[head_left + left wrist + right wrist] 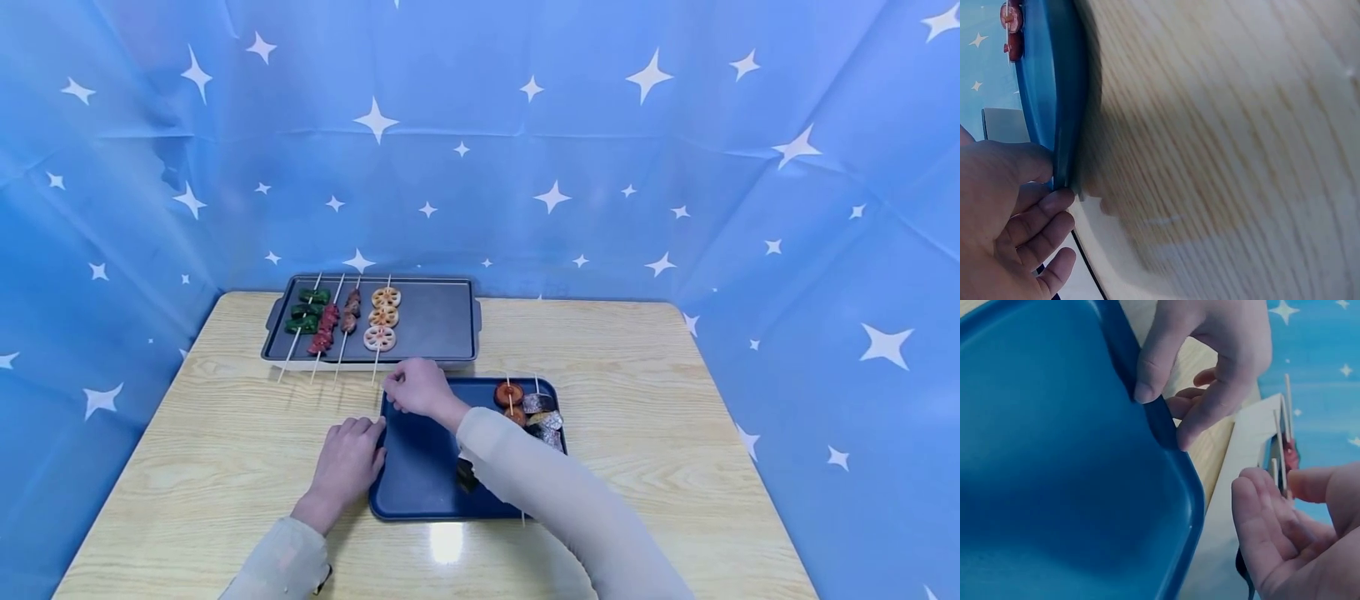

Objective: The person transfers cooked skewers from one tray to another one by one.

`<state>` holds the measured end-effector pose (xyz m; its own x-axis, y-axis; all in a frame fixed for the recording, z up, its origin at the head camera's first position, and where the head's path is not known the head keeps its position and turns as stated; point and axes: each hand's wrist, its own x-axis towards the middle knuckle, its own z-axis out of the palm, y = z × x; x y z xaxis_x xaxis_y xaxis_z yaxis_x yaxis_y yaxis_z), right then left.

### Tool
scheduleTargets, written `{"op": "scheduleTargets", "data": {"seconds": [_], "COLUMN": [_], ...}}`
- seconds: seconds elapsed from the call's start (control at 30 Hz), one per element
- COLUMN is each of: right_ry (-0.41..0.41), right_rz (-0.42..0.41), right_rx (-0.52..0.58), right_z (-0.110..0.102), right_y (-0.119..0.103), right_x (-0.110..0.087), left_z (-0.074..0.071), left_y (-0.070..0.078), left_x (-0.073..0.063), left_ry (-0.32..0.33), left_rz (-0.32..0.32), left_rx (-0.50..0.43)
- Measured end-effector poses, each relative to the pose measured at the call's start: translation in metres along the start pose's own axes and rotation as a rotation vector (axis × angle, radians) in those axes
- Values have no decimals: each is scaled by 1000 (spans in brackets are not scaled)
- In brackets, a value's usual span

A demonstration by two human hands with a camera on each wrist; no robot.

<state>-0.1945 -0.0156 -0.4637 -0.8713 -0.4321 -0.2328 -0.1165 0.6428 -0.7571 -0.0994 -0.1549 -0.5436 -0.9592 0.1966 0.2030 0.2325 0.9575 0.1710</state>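
Note:
At the left rim of a blue tray [420, 467], my left hand [348, 458] pinches the edge, thumb on top and fingers below. Above the tray's far left corner hovers my right hand [416, 387], fingers loosely bent and the thumb apart from them. It is nearest the lower stick end of a lotus root skewer [380, 337]; no stick is plainly between its fingers. That skewer lies on a dark griddle [438, 321]. On the tray's right side lie a mushroom skewer [509, 394] and a fish skewer [537, 404], partly hidden by my right sleeve.
The griddle also bears a green pepper skewer [302, 323], a red meat skewer [322, 329] and a brown meat skewer [350, 312], sticks jutting over its front edge. A dark piece [467, 475] shows beside my right sleeve. Blue star-patterned cloth [480, 167] surrounds the wooden table [637, 375].

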Motion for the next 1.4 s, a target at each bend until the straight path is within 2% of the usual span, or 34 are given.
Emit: {"op": "scheduleTargets", "data": {"seconds": [0.13,0.37,0.53,0.83,1.03,1.4], "right_ry": [15,45,66,95,93,86], "right_rz": [10,66,55,102,119,161], "right_rx": [-7,57,33,152,107,164], "right_z": [4,13,17,22,20,22], "right_y": [-3,-6,-8,-11,-14,-15], "right_x": [9,23,28,30,30,29], "left_z": [-1,-3,-4,-3,-1,1], "left_y": [0,-1,0,1,1,0], "left_x": [0,2,2,2,2,0], "left_ry": [0,28,43,22,15,16], "left_rz": [3,19,28,17,9,8], "left_rx": [2,8,21,21,24,17]}}
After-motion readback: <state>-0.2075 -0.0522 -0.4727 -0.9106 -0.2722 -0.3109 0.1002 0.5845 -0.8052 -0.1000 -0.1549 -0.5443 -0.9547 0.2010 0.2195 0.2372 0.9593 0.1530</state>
